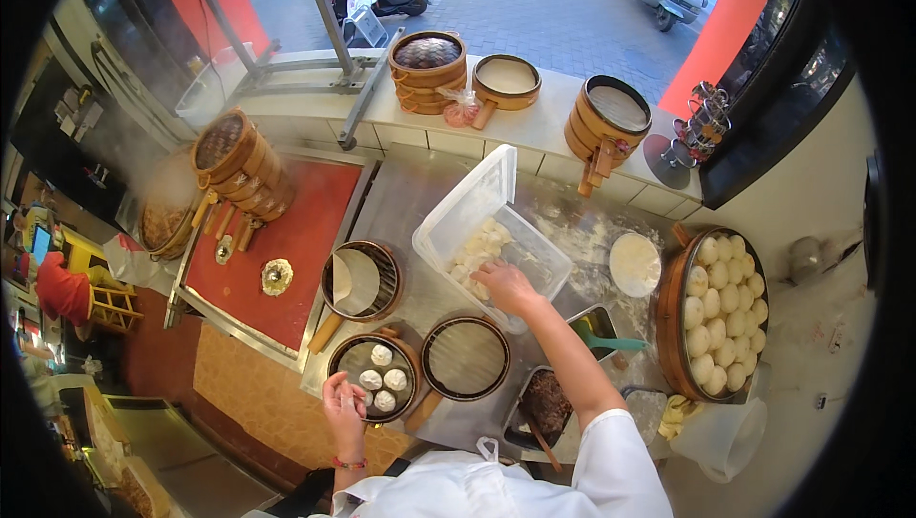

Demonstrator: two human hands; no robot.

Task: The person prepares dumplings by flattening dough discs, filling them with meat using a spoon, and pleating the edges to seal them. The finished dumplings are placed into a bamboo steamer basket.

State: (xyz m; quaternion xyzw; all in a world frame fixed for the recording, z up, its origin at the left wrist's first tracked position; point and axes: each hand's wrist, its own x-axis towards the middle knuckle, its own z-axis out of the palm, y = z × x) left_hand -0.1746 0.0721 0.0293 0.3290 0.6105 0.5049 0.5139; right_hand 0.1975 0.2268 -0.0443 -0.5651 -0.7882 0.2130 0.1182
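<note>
My right hand (506,286) reaches into a clear plastic box (541,253) at the centre. Its bent fingers close on one of the pale, floury dough pieces (487,243) heaped there; the fingertips are partly hidden. Close to the near-left rim of a small round steamer (410,365) is my left hand (344,405), fingers loosely curled and apart, with nothing visible in them. Several small pleated buns (394,380) sit in that steamer. Right of it lies another steamer (466,358) with only its liner showing. The box's lid (468,203) stands tilted at its far-left side.
A pan of dark filling (547,402) with a stick lies near my right forearm; behind it, a tray holds a teal-handled tool (611,341). A large steamer of round buns (725,313) stands right. Stacked steamers (243,170) steam at left on a red surface (315,241).
</note>
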